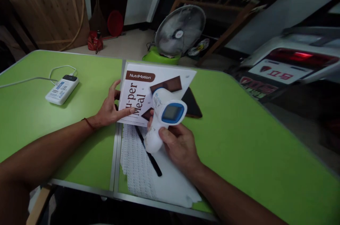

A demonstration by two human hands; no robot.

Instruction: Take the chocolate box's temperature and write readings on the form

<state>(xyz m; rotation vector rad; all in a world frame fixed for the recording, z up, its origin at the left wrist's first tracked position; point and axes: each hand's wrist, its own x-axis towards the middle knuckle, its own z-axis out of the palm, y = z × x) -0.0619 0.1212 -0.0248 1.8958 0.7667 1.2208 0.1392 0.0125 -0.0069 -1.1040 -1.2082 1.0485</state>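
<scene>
My left hand [110, 106] grips the left side of a white box [170, 73] printed "NutriMotion", thumb across its front and fingers behind. In my right hand [182, 143] is a white infrared thermometer [156, 133] with a blue-rimmed screen, held by its handle in front of the box. The screen faces me and shows no readable digits. Below the box lie sheets of printed paper [138, 168] with a black pen [154, 165] across them. A dark flat object [193, 104] is partly hidden behind the box.
On the green folding table [233, 140], a white device [62, 88] with a cable sits at the left. A metal seam runs down the table left of the papers. Beyond the far edge stands a round fan [180, 30]; a vehicle's rear [297, 62] is at the right.
</scene>
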